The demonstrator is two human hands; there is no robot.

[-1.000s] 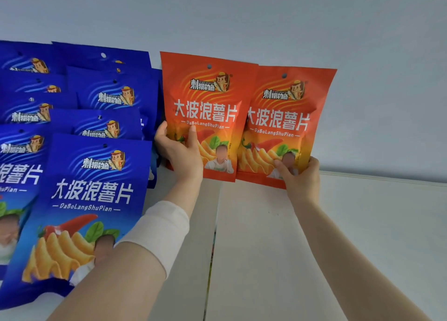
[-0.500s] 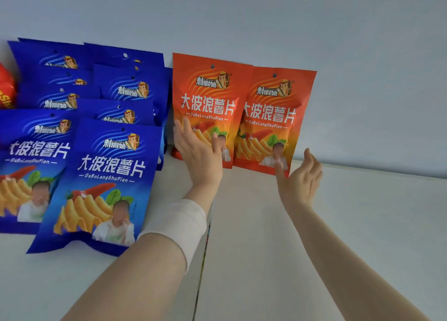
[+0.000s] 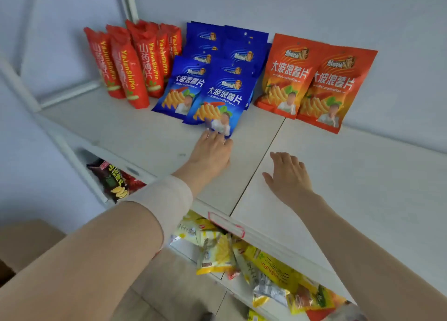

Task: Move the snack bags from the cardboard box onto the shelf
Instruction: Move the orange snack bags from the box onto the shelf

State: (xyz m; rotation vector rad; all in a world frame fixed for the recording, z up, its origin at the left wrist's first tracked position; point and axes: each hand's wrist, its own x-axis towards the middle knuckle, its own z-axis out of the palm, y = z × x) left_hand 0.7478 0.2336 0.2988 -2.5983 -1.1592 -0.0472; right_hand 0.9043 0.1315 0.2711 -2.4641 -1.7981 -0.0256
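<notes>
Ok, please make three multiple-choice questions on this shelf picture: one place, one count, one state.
1. Where do the orange bags stand?
A) on the floor
B) right of the blue bags
C) inside a box

2. How many orange bags are there?
A) two
B) four
C) six

3. How is the right hand?
A) gripping a bag
B) open, holding nothing
C) out of view

Answers: 1 B, the blue group is on their left. 2 A, only two show, overlapping. 3 B, its fingers are spread with nothing in them.
</notes>
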